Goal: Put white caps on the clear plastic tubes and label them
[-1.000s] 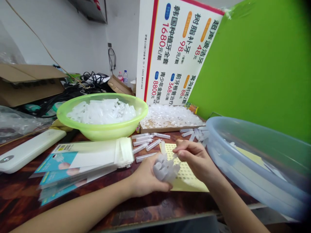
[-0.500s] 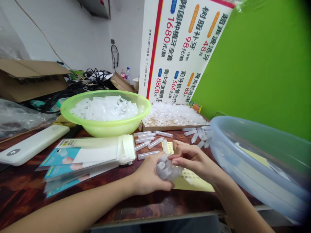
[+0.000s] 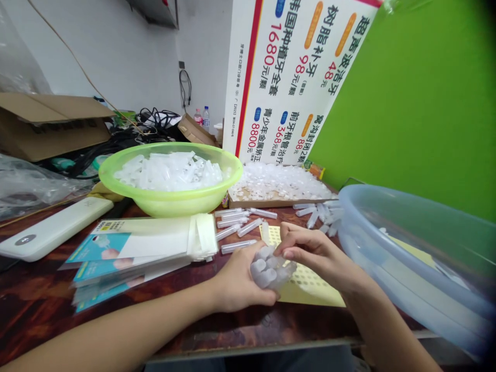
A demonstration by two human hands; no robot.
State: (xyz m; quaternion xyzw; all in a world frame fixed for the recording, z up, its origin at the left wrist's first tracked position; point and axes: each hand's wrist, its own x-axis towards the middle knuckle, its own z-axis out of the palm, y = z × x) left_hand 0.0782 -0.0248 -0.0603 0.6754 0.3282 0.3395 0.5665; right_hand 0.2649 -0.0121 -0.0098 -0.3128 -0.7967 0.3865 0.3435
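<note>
left hand (image 3: pixel 240 283), lower centre of the frame, wrapped round a bundle of cloudy plastic tubes (image 3: pixel 266 271); thumb visible below, most other fingers hidden behind the bundle. tube count unclear, ends overlap and blur. right hand (image 3: pixel 310 253), just right of centre, thumb and forefinger drawn together at the bundle's upper side; cannot tell whether a tube is pinched there. remaining right fingers curled, partly masked. yellow dotted sheet (image 3: pixel 315 292) under both hands, its middle covered. loose tubes (image 3: pixel 250 228) above the left hand, labels not readable. blue tub (image 3: pixel 391 258) cut off at the right edge; paper inside only partly seen. price board (image 3: pixel 289 62) runs out of the top of the frame.
</note>
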